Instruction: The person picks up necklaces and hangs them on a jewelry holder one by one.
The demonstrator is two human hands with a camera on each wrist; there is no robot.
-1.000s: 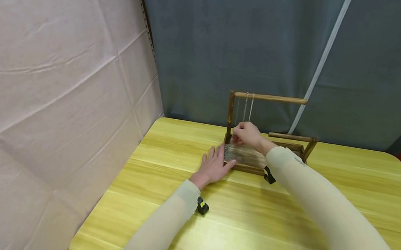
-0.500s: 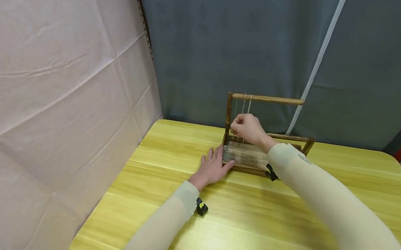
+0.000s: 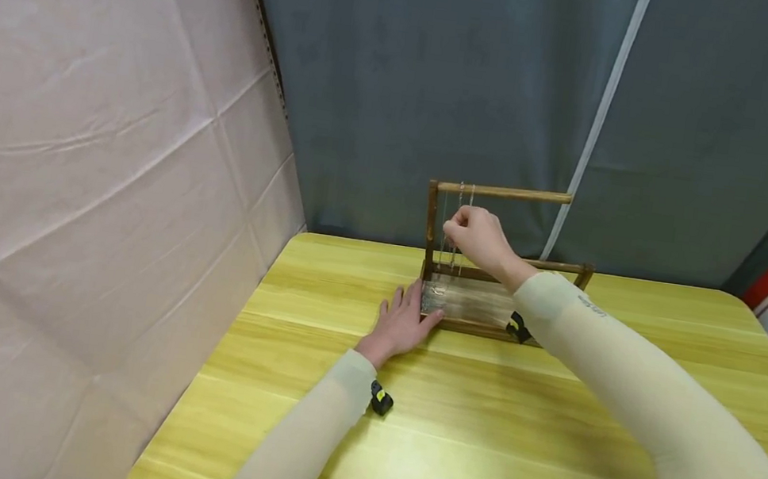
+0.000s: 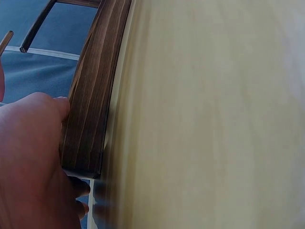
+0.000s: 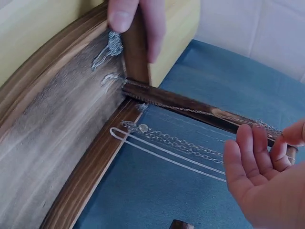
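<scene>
Head | right hand (image 3: 481,235) grip pinches thin chain (image 5: 181,143) | left hand (image 3: 406,318) flat, steadying grained wooden stand (image 3: 484,304)

The counter (image 3: 513,415) is yellow with light wood stripes. The stand (image 3: 470,302) is dark brown wood with streaky grain. The chains (image 5: 186,143) are shiny silver. The curtain (image 3: 411,75) at the top is grey-blue. The sheet (image 3: 78,154) on the left is pale pink. Both sleeves (image 3: 625,381) are cream.

Left hand (image 3: 405,323) lies flat with fingers spread; right hand (image 3: 476,235) is raised, fingertips pinched together.
</scene>
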